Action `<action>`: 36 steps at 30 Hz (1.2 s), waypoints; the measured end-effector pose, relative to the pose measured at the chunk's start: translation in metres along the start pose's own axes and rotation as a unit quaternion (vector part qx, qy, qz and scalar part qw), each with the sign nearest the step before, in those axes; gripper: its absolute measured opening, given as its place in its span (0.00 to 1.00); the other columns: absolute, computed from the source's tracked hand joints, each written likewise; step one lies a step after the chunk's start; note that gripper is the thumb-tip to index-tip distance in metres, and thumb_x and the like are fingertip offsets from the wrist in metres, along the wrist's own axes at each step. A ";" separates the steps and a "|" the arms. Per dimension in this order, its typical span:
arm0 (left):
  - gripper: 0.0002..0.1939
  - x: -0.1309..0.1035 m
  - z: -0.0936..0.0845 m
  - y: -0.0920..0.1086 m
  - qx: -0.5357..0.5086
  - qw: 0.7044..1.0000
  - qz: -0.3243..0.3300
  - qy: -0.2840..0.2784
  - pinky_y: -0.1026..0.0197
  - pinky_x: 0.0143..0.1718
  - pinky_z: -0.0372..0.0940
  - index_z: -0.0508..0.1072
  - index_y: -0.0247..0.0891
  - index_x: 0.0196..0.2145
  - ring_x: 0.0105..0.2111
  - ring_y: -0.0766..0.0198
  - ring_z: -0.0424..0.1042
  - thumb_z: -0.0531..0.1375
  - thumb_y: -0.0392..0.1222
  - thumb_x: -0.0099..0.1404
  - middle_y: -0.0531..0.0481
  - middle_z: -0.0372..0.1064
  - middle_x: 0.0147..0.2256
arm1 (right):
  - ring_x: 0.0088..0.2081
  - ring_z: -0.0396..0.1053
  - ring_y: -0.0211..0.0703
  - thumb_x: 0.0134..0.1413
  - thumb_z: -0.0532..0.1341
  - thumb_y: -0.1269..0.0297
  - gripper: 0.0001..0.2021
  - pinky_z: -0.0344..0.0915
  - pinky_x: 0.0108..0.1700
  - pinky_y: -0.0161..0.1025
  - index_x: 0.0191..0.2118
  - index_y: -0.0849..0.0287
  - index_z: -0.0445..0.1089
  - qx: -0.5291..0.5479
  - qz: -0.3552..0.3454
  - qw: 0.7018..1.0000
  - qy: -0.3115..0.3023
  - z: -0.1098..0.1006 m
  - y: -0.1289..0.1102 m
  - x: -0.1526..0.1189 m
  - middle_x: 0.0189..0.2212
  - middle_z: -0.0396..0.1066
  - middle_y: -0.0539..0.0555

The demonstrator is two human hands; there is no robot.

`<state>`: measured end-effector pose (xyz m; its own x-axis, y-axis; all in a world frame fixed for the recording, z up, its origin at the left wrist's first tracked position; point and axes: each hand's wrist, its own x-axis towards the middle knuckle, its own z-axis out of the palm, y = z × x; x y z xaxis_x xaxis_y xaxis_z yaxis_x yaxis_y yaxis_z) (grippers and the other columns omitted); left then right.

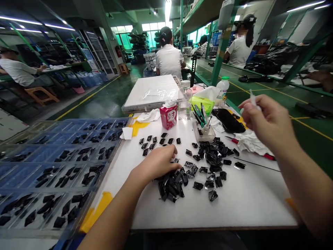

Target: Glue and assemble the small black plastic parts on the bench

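Note:
My left hand (pixel 160 159) reaches over a pile of small glossy black plastic parts (pixel 170 185). Its thumb and curled fingers close around one black part (pixel 176 160), which is partly hidden. Raised above the right side of the table, my right hand (pixel 270 119) pinches a small whitish piece with a narrow translucent tip (pixel 252 95) pointing up; its lower portion is covered by the fingers. Several black parts (pixel 153 140) lie spaced out beyond my left hand. A larger heap of them (pixel 214 154) is to the right of centre, some with clear film.
At left, a blue compartment tray (pixel 102 166) contains black pieces. Behind the parts stand a red box (pixel 168 116), a clear bottle (pixel 185 104) and a tool holder (pixel 204 133). A black phone (pixel 229 120) and white cloth (pixel 251 142) lie at right. Co-workers sit farther off.

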<state>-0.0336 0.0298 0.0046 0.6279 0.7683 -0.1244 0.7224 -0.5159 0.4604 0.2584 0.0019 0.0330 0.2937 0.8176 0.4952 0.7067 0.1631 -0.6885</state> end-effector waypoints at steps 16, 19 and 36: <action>0.11 0.003 -0.020 0.008 -0.232 0.973 -0.003 -0.013 0.64 0.37 0.62 0.74 0.40 0.41 0.38 0.63 0.69 0.55 0.46 0.70 0.50 0.73 0.40 | 0.43 0.70 0.45 0.57 0.64 0.59 0.13 0.75 0.38 0.41 0.46 0.51 0.65 0.414 0.163 0.861 -0.247 0.036 0.001 -0.031 0.41 0.69 0.54; 0.07 0.005 -0.016 0.008 -0.469 0.883 -0.019 0.013 0.68 0.35 0.63 0.72 0.40 0.40 0.35 0.68 0.69 0.59 0.44 0.68 0.50 0.73 0.43 | 0.43 0.71 0.45 0.57 0.65 0.58 0.16 0.74 0.35 0.37 0.48 0.53 0.65 0.427 0.183 0.841 -0.277 0.038 0.002 -0.031 0.42 0.72 0.55; 0.08 0.012 0.022 0.032 -0.652 0.753 -0.090 0.027 0.71 0.43 0.69 0.76 0.35 0.38 0.40 0.68 0.76 0.64 0.30 0.60 0.50 0.77 0.40 | 0.26 0.64 0.34 0.59 0.61 0.55 0.11 0.62 0.23 0.30 0.42 0.54 0.63 0.423 0.207 0.808 -0.355 0.052 -0.012 -0.055 0.26 0.66 0.46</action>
<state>0.0035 0.0144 -0.0021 0.5161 0.8132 -0.2689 -0.1249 0.3821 0.9157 0.2004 -0.0164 -0.0136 -0.2641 0.9602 -0.0913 -0.1383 -0.1314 -0.9816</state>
